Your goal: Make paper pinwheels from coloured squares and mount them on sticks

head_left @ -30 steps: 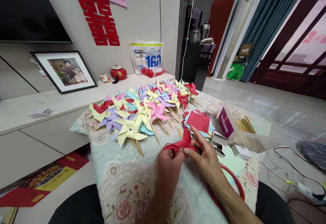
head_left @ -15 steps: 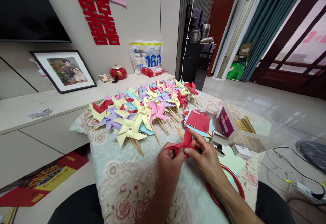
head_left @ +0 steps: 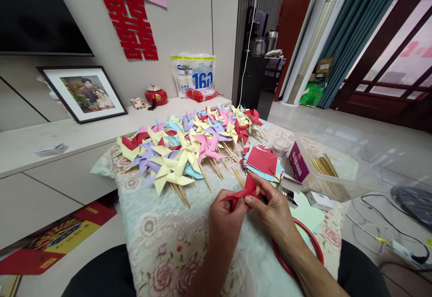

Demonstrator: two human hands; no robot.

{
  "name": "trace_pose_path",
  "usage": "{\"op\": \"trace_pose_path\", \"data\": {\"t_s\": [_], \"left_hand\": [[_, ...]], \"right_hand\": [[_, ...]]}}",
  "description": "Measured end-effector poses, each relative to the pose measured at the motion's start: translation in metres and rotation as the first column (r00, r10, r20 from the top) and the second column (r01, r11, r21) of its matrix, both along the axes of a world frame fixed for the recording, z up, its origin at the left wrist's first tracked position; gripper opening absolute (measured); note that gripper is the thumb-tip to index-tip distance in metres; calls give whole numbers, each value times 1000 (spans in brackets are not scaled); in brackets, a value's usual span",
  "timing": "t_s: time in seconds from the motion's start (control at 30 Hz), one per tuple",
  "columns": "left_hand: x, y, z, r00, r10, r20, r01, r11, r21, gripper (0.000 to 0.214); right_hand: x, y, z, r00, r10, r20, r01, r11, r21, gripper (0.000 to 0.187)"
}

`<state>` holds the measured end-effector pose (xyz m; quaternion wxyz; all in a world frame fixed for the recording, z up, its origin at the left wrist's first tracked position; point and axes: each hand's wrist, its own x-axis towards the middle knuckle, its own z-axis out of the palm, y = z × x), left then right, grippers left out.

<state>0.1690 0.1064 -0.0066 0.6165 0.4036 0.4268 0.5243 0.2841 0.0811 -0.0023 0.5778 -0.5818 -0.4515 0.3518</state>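
A red paper pinwheel [head_left: 249, 187], its blades folded inward, is held between both hands above the front of the table. My left hand [head_left: 227, 213] pinches its left side, thumb near the centre. My right hand [head_left: 272, 202] grips the right side, with thumb and fingers closed on the paper. Fingers hide the middle of the fold. Just beyond lies a stack of coloured paper squares [head_left: 262, 161], red on top. Finished pinwheels [head_left: 173, 170] on sticks lie piled at the back left. A small open box [head_left: 290, 190] of metal fasteners stands right of my right hand.
The floral tablecloth [head_left: 158, 252] covers the table. On the right are a clear plastic bin [head_left: 340, 189] with wooden sticks [head_left: 324, 165], a small white box [head_left: 320, 200] and pale green paper [head_left: 308, 216]. A red ring [head_left: 319, 248] lies under my right forearm. Cables [head_left: 391, 216] trail across the floor.
Both hands stay in nearly the same place on the red pinwheel. Its upright blade leans slightly further right. The camera view has shifted a little.
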Motion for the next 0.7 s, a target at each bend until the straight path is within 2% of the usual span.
{"op": "trace_pose_path", "data": {"t_s": [0.47, 0.7], "left_hand": [[0, -2, 5, 1000, -17, -2, 17, 999, -52, 19], [1, 4, -14, 992, -94, 83, 98, 994, -48, 21]], "right_hand": [[-1, 0, 4, 999, -11, 45, 12, 1000, -10, 49], [-1, 0, 6, 997, 63, -40, -64, 998, -14, 46]]}}
